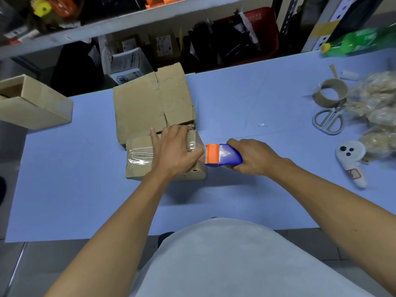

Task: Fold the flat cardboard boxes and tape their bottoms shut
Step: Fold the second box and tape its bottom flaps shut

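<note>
Two hands: both work at one small folded box (147, 161) on the blue desk (85, 200).
Left hand (174, 150): lies on top of the box, fingers (153, 133) spread and pressing down, thumb reaching toward the right edge of the box; nothing is clasped.
Right hand (255, 157): fingers curled round the blue body of a tape dispenser (222, 156), gripping it.
Dispenser position: its orange front end sits at the right edge of the box, just beside the left thumb; whether it touches the cardboard cannot be told.
Tape on box: a clear strip (140, 156) runs across the top face, wrinkled at the left end.
Flat boxes (150, 103): a stack of unfolded cardboard lies directly behind the folded box, touching it, under the left fingertips' far side.
Open box (32, 103): stands at the left desk edge, well apart from the hands; its contents are not visible.
Right desk area: tape roll core (331, 93), scissors (327, 120), a white handheld device (351, 159) and clear bags of beige material (377, 99).
Shelf (85, 28): behind the desk, holding blurred items.
</note>
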